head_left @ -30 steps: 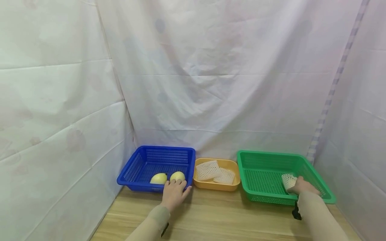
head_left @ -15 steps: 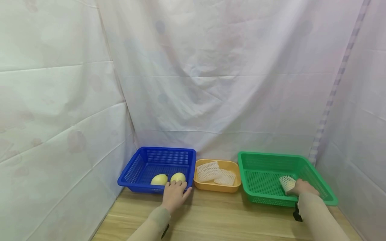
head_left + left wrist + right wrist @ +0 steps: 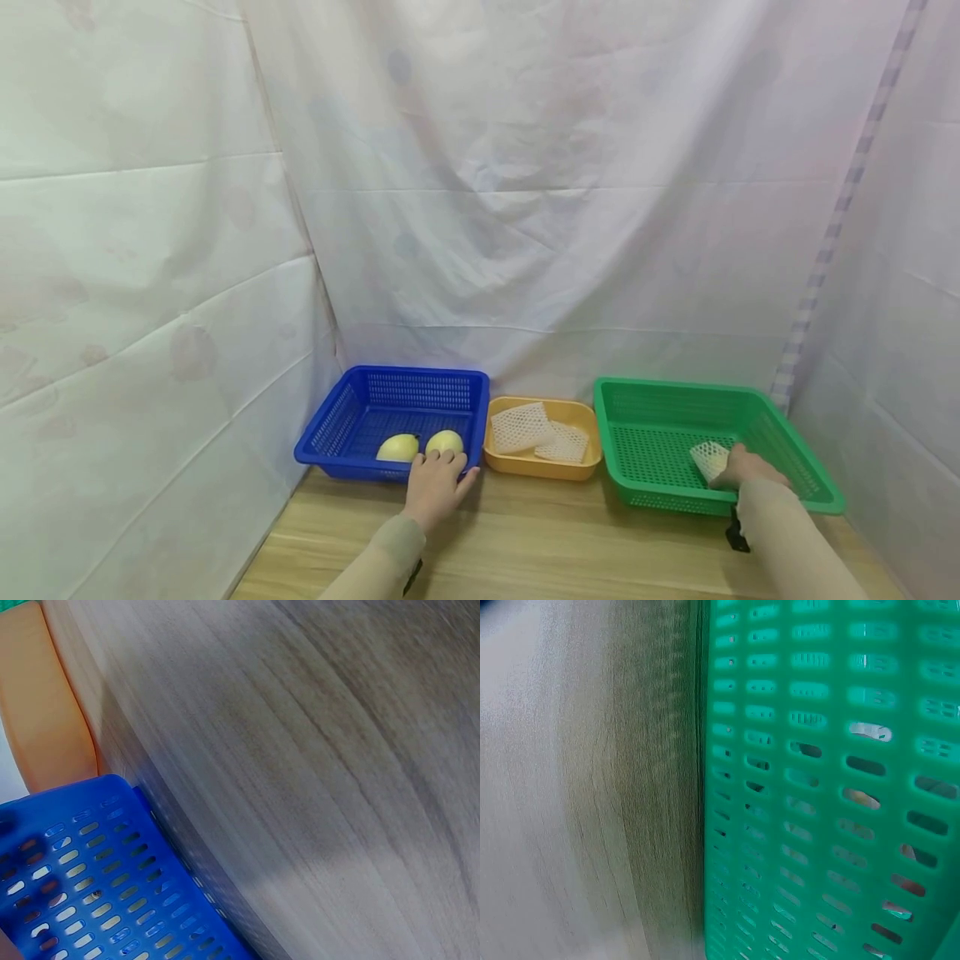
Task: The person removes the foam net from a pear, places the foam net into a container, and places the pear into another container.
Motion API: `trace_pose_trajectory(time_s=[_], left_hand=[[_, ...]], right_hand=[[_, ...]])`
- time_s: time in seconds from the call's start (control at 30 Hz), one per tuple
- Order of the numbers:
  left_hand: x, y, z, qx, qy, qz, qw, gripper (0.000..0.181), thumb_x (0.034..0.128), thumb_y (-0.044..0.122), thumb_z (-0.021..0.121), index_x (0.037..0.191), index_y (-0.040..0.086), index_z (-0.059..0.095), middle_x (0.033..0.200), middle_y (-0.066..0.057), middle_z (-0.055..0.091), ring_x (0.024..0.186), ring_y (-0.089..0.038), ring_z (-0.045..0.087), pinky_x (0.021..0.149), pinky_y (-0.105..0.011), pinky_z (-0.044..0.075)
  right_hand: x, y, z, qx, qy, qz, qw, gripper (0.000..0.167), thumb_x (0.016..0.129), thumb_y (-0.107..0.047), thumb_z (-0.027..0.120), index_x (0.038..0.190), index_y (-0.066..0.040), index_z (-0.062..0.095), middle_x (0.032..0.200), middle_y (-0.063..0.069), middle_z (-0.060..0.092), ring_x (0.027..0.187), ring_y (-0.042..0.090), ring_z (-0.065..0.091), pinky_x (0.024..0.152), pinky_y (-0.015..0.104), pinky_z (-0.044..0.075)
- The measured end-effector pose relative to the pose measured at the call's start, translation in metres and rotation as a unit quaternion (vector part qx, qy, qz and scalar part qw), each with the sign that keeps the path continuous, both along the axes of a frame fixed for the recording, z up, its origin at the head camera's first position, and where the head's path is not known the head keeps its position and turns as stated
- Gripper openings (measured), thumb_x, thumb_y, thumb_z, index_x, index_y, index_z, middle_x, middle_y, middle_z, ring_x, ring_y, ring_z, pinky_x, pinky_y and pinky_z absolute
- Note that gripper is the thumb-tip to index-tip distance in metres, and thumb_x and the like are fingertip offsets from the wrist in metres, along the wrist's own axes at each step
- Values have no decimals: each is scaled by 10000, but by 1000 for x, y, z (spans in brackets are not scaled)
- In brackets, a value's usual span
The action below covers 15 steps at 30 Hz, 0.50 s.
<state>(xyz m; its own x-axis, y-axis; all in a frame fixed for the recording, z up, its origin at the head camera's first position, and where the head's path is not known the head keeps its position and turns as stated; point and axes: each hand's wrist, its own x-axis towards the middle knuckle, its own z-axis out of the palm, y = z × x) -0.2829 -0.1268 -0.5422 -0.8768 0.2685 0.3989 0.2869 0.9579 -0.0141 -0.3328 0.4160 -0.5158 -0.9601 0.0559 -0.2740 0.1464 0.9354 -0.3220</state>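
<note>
In the head view, two pale yellow pears, the left pear [image 3: 398, 448] and the right pear [image 3: 444, 441], lie at the front of the blue basket [image 3: 420, 374]. My left hand [image 3: 435, 490] reaches over its front rim, fingers relaxed at the right pear; their tips are partly hidden. My right hand [image 3: 753, 469] reaches into the green basket [image 3: 675, 385] and holds a pale fruit, apparently a pear, in a white foam net [image 3: 707, 459]. That hand covers much of the fruit. The wrist views show mainly the blue basket wall [image 3: 97, 877] and green basket wall [image 3: 832, 780].
Between the baskets stands a small orange tray [image 3: 540, 469] with two white foam nets, a left net [image 3: 520, 427] and a right net [image 3: 564, 443]. Everything rests on a wooden table [image 3: 555, 542]. White cloth [image 3: 525, 250] hangs behind and on both sides.
My right hand and the netted fruit have shifted slightly left inside the green basket. My left hand stays at the right pear.
</note>
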Motion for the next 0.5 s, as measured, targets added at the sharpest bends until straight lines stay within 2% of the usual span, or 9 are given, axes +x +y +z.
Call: trace_pose_trajectory(time_s=[0.2,0.4,0.5], left_hand=[[1,0,0,54,93,-38,9999,345,970,533,467,851,228,576,790,37,540,758,-214,503,716,-428,392],[0,0,-1,121,63,-41,9999,326,966,517,491,843,227,574,777,40,524,739,-210,485,698,-417,378],[0,1,-2,132,13,-23,9999,328,968,519,486,840,229,565,777,41,519,742,-211,481,700,-414,373]], right_hand=[[16,-14,17,110,5,70,9999,1000,800,-464,741,1317,229,240,1227,467,403,1046,638,444,755,731,397],[9,-9,12,153,1,69,9999,993,787,-485,745,1306,217,274,1181,446,447,1005,612,483,709,717,414],[2,-4,6,138,12,-17,9999,991,766,-493,752,1301,201,290,1085,397,502,922,538,535,690,702,421]])
